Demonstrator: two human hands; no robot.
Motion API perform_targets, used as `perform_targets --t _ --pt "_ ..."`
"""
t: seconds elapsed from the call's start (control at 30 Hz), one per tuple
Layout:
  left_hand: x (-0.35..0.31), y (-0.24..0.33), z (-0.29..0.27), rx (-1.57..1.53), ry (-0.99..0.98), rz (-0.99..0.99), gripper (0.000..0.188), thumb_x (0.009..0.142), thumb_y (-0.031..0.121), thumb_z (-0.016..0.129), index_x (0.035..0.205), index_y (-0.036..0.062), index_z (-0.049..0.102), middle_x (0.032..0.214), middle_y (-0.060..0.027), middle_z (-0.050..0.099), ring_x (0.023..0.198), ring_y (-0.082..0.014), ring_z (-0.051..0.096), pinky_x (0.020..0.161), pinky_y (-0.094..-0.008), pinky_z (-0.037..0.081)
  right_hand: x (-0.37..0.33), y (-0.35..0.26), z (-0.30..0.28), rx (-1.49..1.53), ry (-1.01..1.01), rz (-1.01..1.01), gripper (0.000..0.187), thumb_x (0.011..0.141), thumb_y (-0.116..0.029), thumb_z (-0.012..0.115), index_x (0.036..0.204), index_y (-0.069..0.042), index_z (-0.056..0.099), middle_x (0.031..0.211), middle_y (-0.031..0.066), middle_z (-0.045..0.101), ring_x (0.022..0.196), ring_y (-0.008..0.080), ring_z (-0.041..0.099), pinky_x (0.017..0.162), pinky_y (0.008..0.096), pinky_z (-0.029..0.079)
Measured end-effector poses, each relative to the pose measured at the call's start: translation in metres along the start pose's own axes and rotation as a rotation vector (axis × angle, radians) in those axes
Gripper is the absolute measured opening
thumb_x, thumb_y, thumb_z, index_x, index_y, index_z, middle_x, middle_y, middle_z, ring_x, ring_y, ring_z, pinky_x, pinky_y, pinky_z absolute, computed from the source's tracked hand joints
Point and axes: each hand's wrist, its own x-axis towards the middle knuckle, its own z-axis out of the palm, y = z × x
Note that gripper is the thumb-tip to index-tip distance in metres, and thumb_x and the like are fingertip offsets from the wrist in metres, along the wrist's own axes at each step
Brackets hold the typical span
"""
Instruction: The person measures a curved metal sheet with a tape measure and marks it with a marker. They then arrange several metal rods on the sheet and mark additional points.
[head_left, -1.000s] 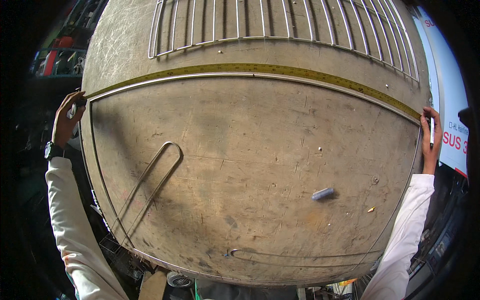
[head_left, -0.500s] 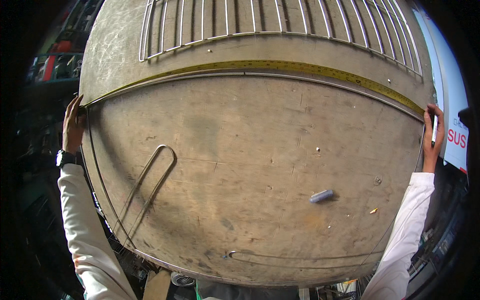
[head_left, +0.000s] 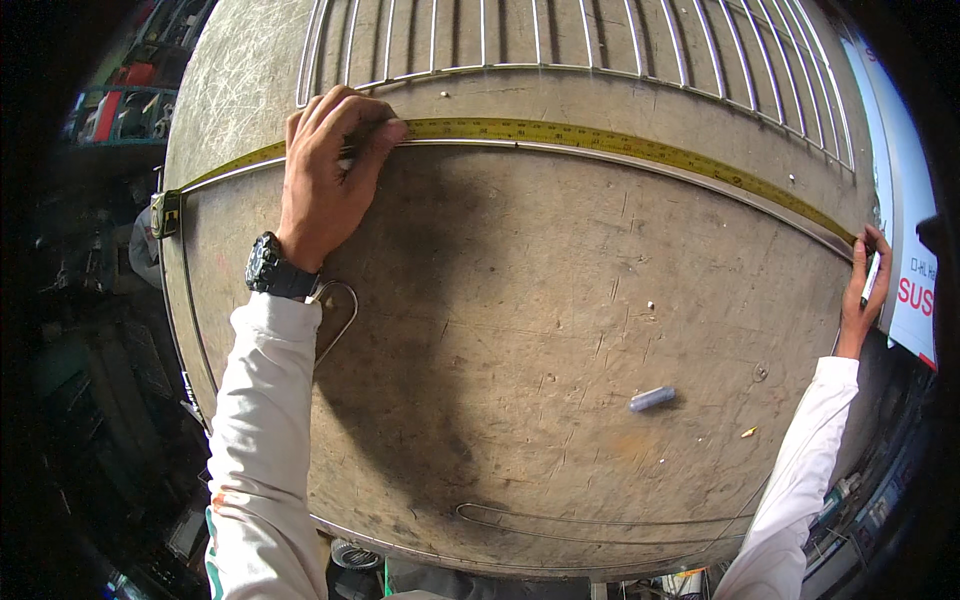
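A yellow tape measure blade (head_left: 560, 130) runs across the wooden tabletop, lying along a thin straight metal rod (head_left: 610, 160). My left hand (head_left: 330, 165), with a dark watch at the wrist, is closed over the blade and rod left of the middle, thumb and fingers pinching there. The tape case (head_left: 165, 214) hangs at the table's left edge, apart from my hand. At the right edge my right hand (head_left: 868, 285) pinches the blade's end with its fingertips. A white marker pen (head_left: 870, 280) is also tucked in that hand.
A metal wire rack (head_left: 560, 65) lies along the far side. A bent rod (head_left: 345, 320) lies partly behind my left arm, and a long thin wire loop (head_left: 600, 520) near the front edge. A grey-blue cylinder (head_left: 652, 399) and small crumbs are scattered right. A printed white panel (head_left: 912, 270) borders the right.
My left hand has left the table's left edge and moved right onto the blade and rod, uncovering the tape case. My right hand stays at the blade's end. The view has shifted slightly.
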Motion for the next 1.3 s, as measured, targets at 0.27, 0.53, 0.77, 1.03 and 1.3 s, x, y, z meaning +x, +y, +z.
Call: perform_targets --t 0.27,0.53,0.77,1.03,1.3 --pt "0.002 0.006 0.004 0.048 -0.003 0.090 0.021 0.088 0.027 0.076 0.099 0.0098 0.070 0.095 -0.0040 0.066 0.094 -0.0240 0.060 0.092 -0.0361 0.041 -0.001 0.005 -0.003 0.007 0.018 -0.022 0.029 0.100 -0.018 0.061 0.127 -0.006 0.063 0.121 0.0073 0.065 0.116 0.0192 0.059 0.104 0.0337 0.044" --pt "0.003 0.005 0.001 -0.025 -0.019 0.036 0.021 0.088 0.027 0.075 0.097 0.0083 0.070 0.095 -0.0045 0.065 0.093 -0.0251 0.059 0.089 -0.0373 0.043 -0.002 -0.004 -0.002 -0.041 -0.006 0.001 0.032 0.101 -0.018 0.060 0.130 -0.006 0.062 0.119 0.0090 0.066 0.114 0.0199 0.061 0.104 0.0344 0.045" --pt "0.005 0.005 0.000 -0.038 -0.061 -0.004 0.022 0.089 0.027 0.074 0.097 0.0075 0.069 0.094 -0.0052 0.064 0.091 -0.0254 0.059 0.087 -0.0369 0.044 -0.002 -0.014 0.001 -0.014 0.006 -0.015 0.031 0.101 -0.016 0.059 0.130 -0.006 0.062 0.117 0.0091 0.067 0.113 0.0193 0.062 0.104 0.0346 0.045" --pt "0.006 0.005 0.003 -0.059 -0.053 -0.043 0.022 0.087 0.027 0.076 0.096 0.0075 0.070 0.094 -0.0051 0.064 0.091 -0.0248 0.059 0.088 -0.0366 0.044 0.000 -0.013 0.001 0.009 0.043 -0.022 0.031 0.100 -0.015 0.060 0.129 -0.006 0.063 0.115 0.0084 0.067 0.109 0.0181 0.061 0.103 0.0339 0.044" --pt "0.007 0.006 -0.001 -0.060 -0.044 -0.021 0.019 0.084 0.020 0.078 0.096 0.0072 0.070 0.094 -0.0063 0.064 0.090 -0.0258 0.060 0.087 -0.0379 0.045 -0.001 -0.017 0.003 0.064 0.056 -0.017 0.030 0.097 -0.012 0.060 0.126 -0.004 0.064 0.108 0.0058 0.065 0.103 0.0160 0.060 0.102 0.0325 0.043"
